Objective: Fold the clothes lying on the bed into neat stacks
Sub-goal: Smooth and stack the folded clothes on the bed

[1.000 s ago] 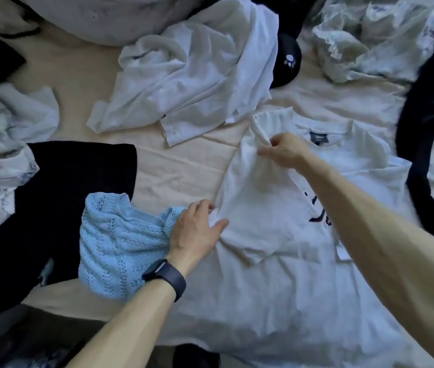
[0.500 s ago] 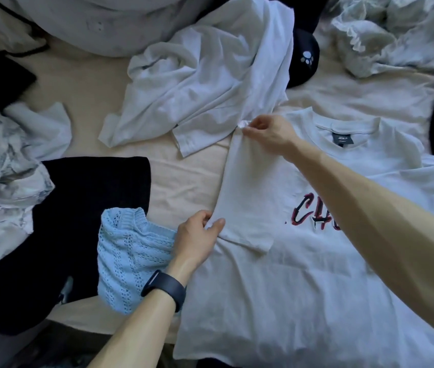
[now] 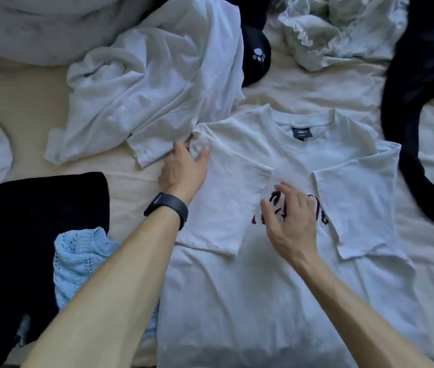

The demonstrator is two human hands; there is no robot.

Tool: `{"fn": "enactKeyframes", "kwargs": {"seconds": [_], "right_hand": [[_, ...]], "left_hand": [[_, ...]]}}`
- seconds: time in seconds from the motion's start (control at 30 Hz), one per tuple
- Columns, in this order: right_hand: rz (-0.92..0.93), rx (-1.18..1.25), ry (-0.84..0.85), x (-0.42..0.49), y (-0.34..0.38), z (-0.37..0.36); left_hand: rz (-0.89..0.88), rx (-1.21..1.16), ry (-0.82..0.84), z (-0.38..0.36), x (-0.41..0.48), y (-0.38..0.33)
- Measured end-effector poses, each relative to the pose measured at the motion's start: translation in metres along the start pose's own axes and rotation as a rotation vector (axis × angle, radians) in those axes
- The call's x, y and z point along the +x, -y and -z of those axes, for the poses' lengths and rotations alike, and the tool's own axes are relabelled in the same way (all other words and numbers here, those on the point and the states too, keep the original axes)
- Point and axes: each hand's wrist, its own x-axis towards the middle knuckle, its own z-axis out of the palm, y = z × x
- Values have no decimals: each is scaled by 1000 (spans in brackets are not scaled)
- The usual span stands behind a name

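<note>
Head view: white T-shirt (image 3: 263, 288) lies face up on the bed (image 3: 303, 94), both sleeves folded inward. Left hand (image 3: 184, 173) pinches its shoulder fold. Right hand (image 3: 290, 221) hovers over the print, fingers spread, holding nothing. A crumpled white shirt (image 3: 152, 83) touches that shoulder, so its sleeve could be dragged into the fold.
</note>
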Motion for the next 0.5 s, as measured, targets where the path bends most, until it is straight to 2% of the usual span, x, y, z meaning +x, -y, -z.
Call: {"fn": "enactKeyframes", "kwargs": {"seconds": [0.1,0.17,0.23,0.3,0.33,0.4,0.5], "right_hand": [[103,-169,20,-31,-23,-3],[53,-178,-34,-32,-39,3],[-18,-201,-93,-23,-58,13],[-37,-247,-148,-7,-76,24],[-36,-282,-159,3,-85,28],[-47,-352,-103,25,-101,35],[-138,-411,125,46,-120,30]], "left_hand": [[3,-69,-107,-4,17,-4],[-33,-65,-172,-10,13,-1],[-164,74,-293,-22,-6,5],[-380,263,-369,-40,-41,14],[-482,329,-337,-49,-61,19],[-594,462,-131,-67,-92,28],[-534,645,154,-88,-106,37]]}}
